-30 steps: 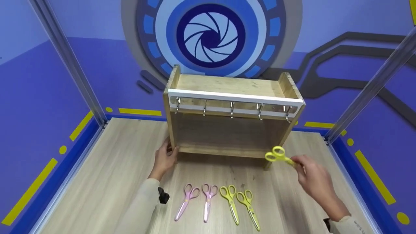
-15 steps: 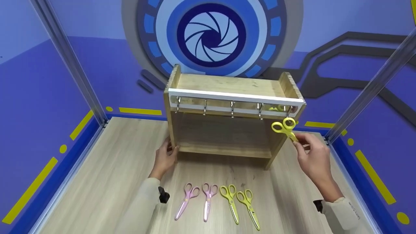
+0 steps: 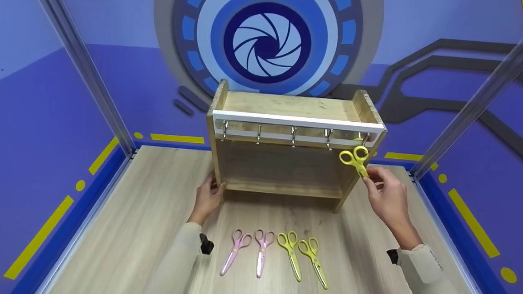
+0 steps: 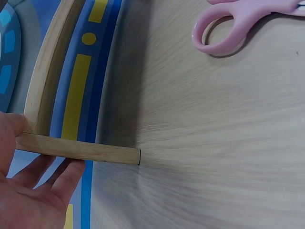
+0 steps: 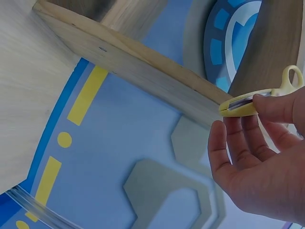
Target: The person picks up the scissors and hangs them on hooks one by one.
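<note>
A wooden shelf [image 3: 282, 192] with a white hook rail [image 3: 298, 120] stands on the table. Its left side board [image 4: 81, 147] is between the thumb and fingers of my left hand [image 3: 208, 200], low down near its foot. My right hand [image 3: 388, 198] pinches yellow scissors [image 3: 359, 163] by the blade end, handle loops upward. In the head view the loops overlap the rail's rightmost hook, just below its plate. In the right wrist view, thumb and fingers hold the yellow blade cover [image 5: 240, 109].
Two pink scissors [image 3: 235, 253] and two yellow-green scissors [image 3: 289, 255] lie in a row on the table [image 3: 135, 228] before the shelf. Several metal hooks [image 3: 293, 136] hang along the rail. Blue printed walls [image 3: 122, 81] with metal corner posts [image 3: 94, 81] enclose the table.
My right hand has lifted the yellow scissors from beside the shelf's lower right, up to the rightmost hook, then slightly left. My left hand keeps its place on the side board.
</note>
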A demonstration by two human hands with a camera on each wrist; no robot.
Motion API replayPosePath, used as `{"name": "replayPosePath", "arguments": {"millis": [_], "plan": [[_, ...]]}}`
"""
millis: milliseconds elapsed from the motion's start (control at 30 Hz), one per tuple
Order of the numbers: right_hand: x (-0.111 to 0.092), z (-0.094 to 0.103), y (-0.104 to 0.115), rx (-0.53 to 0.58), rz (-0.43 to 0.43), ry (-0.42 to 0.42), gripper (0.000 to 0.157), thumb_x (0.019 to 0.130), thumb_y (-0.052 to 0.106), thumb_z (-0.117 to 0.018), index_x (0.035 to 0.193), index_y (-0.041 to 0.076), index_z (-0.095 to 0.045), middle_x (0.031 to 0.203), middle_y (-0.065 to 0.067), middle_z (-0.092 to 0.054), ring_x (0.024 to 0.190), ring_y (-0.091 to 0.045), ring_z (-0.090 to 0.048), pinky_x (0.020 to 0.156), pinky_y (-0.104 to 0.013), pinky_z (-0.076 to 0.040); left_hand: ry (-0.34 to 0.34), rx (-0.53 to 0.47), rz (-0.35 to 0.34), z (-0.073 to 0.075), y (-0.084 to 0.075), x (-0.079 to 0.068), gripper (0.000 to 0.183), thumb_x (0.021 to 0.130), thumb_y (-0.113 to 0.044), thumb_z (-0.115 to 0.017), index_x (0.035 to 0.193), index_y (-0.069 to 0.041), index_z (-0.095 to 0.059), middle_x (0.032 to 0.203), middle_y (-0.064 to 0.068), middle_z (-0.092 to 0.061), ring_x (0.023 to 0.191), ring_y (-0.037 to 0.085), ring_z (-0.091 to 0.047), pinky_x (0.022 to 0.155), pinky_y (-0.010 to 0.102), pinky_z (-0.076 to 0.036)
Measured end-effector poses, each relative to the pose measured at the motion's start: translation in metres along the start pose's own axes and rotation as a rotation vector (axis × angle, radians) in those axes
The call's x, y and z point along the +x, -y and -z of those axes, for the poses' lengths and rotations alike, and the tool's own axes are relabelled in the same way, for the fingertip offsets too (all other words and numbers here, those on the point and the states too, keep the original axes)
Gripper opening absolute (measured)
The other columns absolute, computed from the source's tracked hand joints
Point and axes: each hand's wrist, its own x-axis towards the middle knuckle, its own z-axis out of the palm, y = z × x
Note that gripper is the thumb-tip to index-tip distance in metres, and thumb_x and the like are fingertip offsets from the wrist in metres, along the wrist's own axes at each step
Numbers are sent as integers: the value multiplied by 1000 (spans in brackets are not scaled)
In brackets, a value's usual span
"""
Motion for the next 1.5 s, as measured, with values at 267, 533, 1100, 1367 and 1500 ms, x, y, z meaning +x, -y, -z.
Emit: {"name": "replayPosePath", "arguments": {"millis": [267, 533, 1100, 1367, 1500], "plan": [[0, -6, -2, -3, -36, 5, 18, 93, 0, -73, 110, -2, -72, 99, -17, -74, 85, -30, -71, 70, -2, -43, -22, 13, 6, 0, 0, 2, 59, 103, -14, -63, 155, 0, -39, 141, 29, -56, 125, 40, -61, 100, 47, -55], [1, -18, -4, 41, -40, 14, 18, 93, -1, -71, 111, -3, -72, 99, -17, -75, 86, -28, -72, 70, -6, -50, -19, 7, 12, -1, 1, 2, 59, 104, -14, -63, 156, -1, -38, 141, 29, -56, 126, 39, -60, 101, 48, -55], [-3, -35, -7, 46, -56, 21, 16, 92, 1, -72, 108, -3, -72, 97, -17, -75, 83, -29, -74, 71, -16, -57, -29, 8, -10, 0, 3, 1, 62, 103, -14, -63, 157, -2, -37, 141, 29, -56, 123, 41, -62, 99, 49, -56], [-4, -33, -7, 19, -58, 22, 19, 92, 2, -73, 110, -3, -72, 97, -17, -75, 83, -30, -73, 71, -40, -62, -28, 43, -20, -1, 2, 1, 63, 104, -16, -63, 158, -2, -35, 141, 28, -56, 123, 41, -62, 99, 49, -56], [-4, -32, -7, 20, -65, 31, 20, 92, 1, -73, 111, -4, -71, 98, -19, -75, 83, -31, -74, 72, -51, -61, -22, 26, -15, -2, 2, 1, 62, 104, -15, -63, 158, -2, -35, 142, 28, -56, 124, 40, -61, 100, 48, -55]]}}
